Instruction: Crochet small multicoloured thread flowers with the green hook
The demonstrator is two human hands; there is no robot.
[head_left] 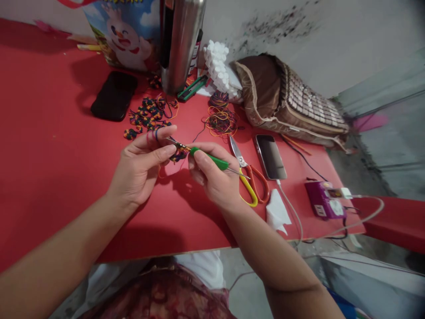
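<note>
My left hand (pixel 144 164) pinches a small dark, multicoloured cord piece (pixel 179 155) between thumb and fingers, with thin cord looped around a raised finger. Held in my right hand (pixel 215 173) is a green-handled hook tool (pixel 217 162), whose metal tip reaches the cord piece at my left fingertips. A thin metal end sticks out from the back of the handle. Behind my left hand lies a pile of knotted cord pieces (pixel 149 113). Loose orange and purple cord (pixel 222 117) is heaped farther right. Scissors (pixel 247 170) with red and yellow handles lie beside my right hand.
On the red table (pixel 43 146) are a black case (pixel 114 96), a cartoon bag (pixel 129 40), a steel flask (pixel 182 44), a green cutter (pixel 191 88), a phone (pixel 270 157), white tissue (pixel 277 210), a purple power box (pixel 323 201) with cables, and a brown cushion (pixel 292 95).
</note>
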